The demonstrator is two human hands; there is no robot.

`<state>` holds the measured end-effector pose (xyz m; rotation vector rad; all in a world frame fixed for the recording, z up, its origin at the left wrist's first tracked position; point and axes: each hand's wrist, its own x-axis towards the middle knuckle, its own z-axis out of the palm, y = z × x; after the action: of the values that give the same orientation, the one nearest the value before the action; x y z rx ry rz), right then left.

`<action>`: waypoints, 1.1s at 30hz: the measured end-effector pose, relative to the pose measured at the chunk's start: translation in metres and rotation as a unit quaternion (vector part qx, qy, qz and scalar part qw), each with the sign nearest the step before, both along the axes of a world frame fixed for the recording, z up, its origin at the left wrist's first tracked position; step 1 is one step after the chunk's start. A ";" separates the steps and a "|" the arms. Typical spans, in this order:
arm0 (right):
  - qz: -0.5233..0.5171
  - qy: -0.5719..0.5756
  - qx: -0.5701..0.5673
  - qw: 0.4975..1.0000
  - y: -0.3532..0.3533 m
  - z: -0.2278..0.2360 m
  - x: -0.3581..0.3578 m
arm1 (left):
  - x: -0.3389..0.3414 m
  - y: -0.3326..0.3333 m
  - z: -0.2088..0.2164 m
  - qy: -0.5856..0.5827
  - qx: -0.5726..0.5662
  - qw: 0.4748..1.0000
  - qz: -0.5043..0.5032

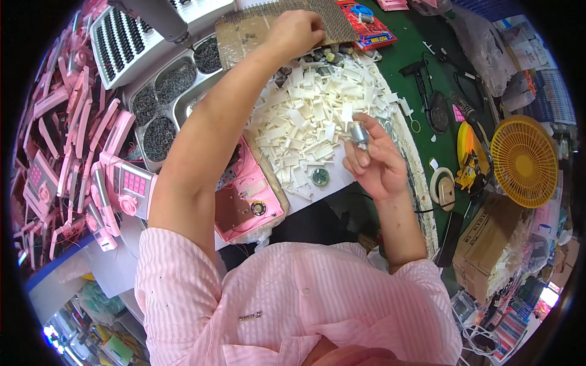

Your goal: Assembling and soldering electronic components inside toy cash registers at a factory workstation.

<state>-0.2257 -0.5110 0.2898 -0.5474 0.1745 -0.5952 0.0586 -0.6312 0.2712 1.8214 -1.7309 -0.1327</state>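
Note:
My right hand (375, 160) is closed round a small silvery cylindrical motor (360, 134), held upright between thumb and fingers. Just beyond the motor shows a white plastic piece; whether it is joined to it I cannot tell. My left arm stretches forward, and my left hand (296, 33) is curled above a brown sheet (259, 30) whose far part bears dense rows of small dark points. What its fingers hold, if anything, is hidden. Between the hands spreads a heap of white plastic pieces (305, 116). An open pink plastic casing (268, 222) with a round speaker lies near my body.
Left are a metal tray (174, 113) of dark small parts, a power screwdriver (155, 18) and many pink casings (73, 134). On the right stand a yellow basket (524, 161), a cardboard box (488, 238) and cables. A red packet (372, 33) lies at the back.

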 end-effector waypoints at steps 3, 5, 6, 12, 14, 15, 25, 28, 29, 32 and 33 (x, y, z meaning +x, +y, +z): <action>-0.007 -0.002 0.017 1.000 -0.003 -0.003 -0.014 | -0.018 -0.001 -0.004 -0.014 0.030 0.999 0.011; -0.008 -0.006 0.030 1.000 -0.003 -0.004 -0.019 | -0.033 0.010 0.015 -0.035 0.058 0.997 0.043; -0.002 -0.007 0.032 0.999 -0.002 -0.004 -0.020 | -0.035 0.012 0.017 -0.036 0.039 0.998 0.042; -0.002 0.065 -0.014 0.998 0.002 0.000 -0.026 | -0.044 0.005 0.005 -0.029 -0.039 0.998 0.029; -0.009 0.147 -0.076 0.986 0.002 0.002 -0.025 | -0.038 0.008 0.006 -0.060 -0.062 0.996 0.029; -0.017 0.194 -0.097 0.976 0.005 0.004 -0.027 | -0.042 0.008 0.008 -0.061 -0.051 0.997 0.024; 0.030 0.412 -0.384 0.826 0.029 -0.007 -0.029 | -0.045 -0.007 0.014 -0.173 -0.028 0.985 -0.001; 0.033 0.453 -0.482 0.749 0.035 -0.009 -0.023 | -0.044 0.006 0.015 -0.007 -0.123 0.991 0.043; 0.038 0.461 -0.508 0.726 0.036 -0.009 -0.021 | -0.043 0.013 0.018 0.062 -0.145 0.986 0.054; 0.031 0.466 -0.563 0.682 0.038 -0.012 -0.012 | -0.025 0.042 0.032 0.297 -0.145 0.943 0.048; 0.040 0.467 -0.581 0.665 0.038 -0.011 -0.009 | -0.018 0.059 0.035 0.341 -0.143 0.928 0.041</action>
<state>-0.2343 -0.4733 0.2784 -2.1190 0.7637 -0.2005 0.0404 -0.5720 0.3064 1.3981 -1.1113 -0.4050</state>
